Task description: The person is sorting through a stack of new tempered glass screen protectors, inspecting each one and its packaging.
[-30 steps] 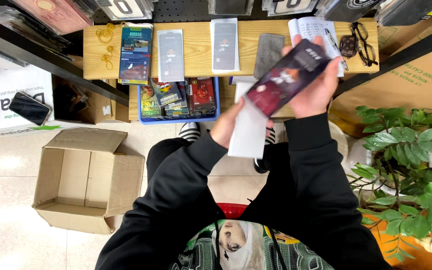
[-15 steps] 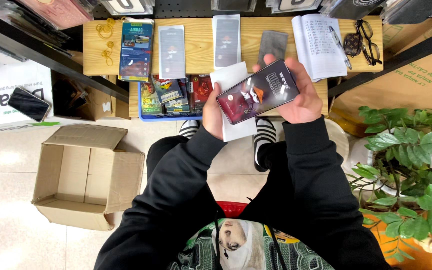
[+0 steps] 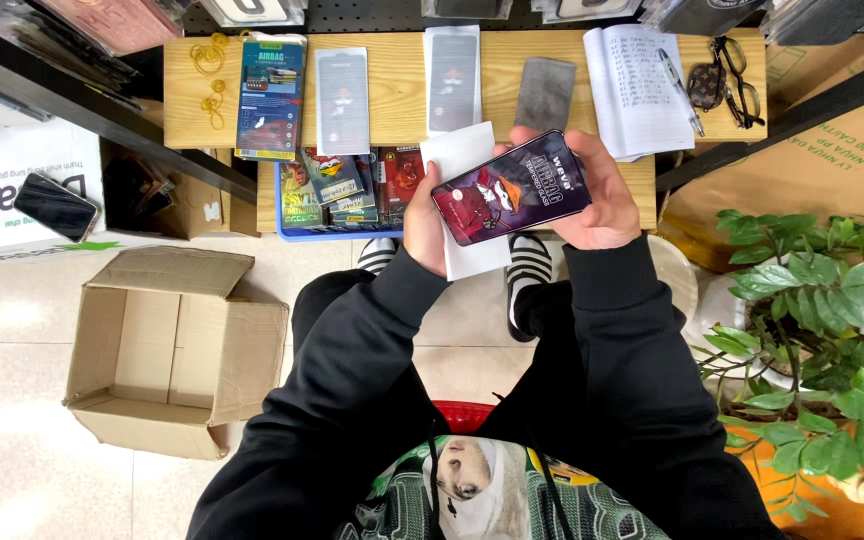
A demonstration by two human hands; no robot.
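My right hand (image 3: 600, 195) and my left hand (image 3: 425, 222) both grip a dark flat package (image 3: 510, 189) with a red cartoon print, held level in front of the wooden bench (image 3: 397, 85). Behind the package my left hand also pinches a white sleeve (image 3: 462, 160) that sticks out above and below it. Both hands hover over the bench's front edge, above my striped sandals (image 3: 530, 265).
On the bench lie two clear flat packets (image 3: 342, 100), a blue box (image 3: 270, 98), a grey cloth (image 3: 544, 93), an open notebook with a pen (image 3: 642, 90) and glasses (image 3: 730, 75). A blue tray of packages (image 3: 342, 190) sits below. An open cardboard box (image 3: 167, 345) is left, a plant (image 3: 822, 320) right.
Both hands have lowered the dark package from a raised tilt toward me and turned it nearly level. The white sleeve has come up behind it.
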